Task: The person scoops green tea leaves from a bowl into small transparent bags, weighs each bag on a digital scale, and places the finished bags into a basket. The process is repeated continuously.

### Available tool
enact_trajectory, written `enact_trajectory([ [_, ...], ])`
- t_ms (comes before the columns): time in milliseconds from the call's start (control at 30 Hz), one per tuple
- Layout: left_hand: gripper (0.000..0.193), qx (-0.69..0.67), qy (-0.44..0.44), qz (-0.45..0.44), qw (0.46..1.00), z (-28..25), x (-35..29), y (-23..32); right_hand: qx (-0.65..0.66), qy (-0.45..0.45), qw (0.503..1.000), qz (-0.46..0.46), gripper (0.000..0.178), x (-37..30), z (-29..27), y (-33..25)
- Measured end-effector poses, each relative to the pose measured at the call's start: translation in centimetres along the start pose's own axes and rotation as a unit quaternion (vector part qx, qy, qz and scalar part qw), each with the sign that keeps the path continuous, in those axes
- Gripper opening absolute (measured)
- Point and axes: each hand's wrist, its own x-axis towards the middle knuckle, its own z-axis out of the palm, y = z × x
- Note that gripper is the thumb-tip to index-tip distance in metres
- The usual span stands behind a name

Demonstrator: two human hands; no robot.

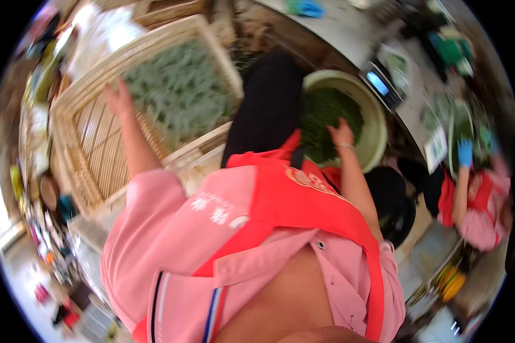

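Note:
On the left is a wide slatted plastic crate, its far part filled with rows of pale bluish-green clumps that look like packed greens; blur hides their detail. My left hand is over the crate beside the near-left edge of these clumps, fingers apart and nothing visible in them. To the right of my leg stands a round pale-green tub holding loose, finely cut dark greens. My right hand reaches into the tub and touches the greens, its thumb and fingers apart, the fingertips partly hidden.
A grey table curves along the far right, with a lit-screen scale near the tub. A co-worker's blue-gloved hand is by bagged greens at the right. A black bucket stands behind my right arm.

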Motion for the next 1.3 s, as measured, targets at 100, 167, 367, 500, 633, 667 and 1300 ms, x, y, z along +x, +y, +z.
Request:
enact_trajectory([
  [100,0.053,-0.142,-0.07,0.123,0.98,2.7,-3.3,7.9,0.018,-0.094,0.995,-0.033,0.039,-0.1,2.1,0.0],
  [167,0.04,-0.197,-0.135,0.202,0.95,4.2,-6.9,15.0,0.1,-0.11,0.989,-0.008,0.025,-0.5,2.2,0.1],
  [367,0.023,-0.3,-0.354,0.533,0.708,3.7,-21.1,33.3,0.457,-0.113,0.882,0.035,0.01,-2.4,-3.5,-1.2],
  [500,0.042,-0.28,-0.578,0.486,0.593,4.8,-30.2,36.2,0.527,-0.084,0.846,-0.021,0.008,-4.2,-8.4,-2.9],
  [633,0.026,-0.316,-0.753,0.263,0.514,6.2,-33.4,36.1,0.543,-0.075,0.835,-0.038,0.011,-5.2,-11.0,-3.3],
  [667,0.023,-0.342,-0.789,0.164,0.483,6.6,-33.8,35.9,0.547,-0.075,0.833,-0.041,0.012,-5.3,-11.5,-3.4],
  [1300,0.015,-0.41,-0.695,0.137,0.574,7.7,-30.0,36.0,0.698,0.159,0.698,0.025,0.02,-2.2,-17.5,-3.8],
])
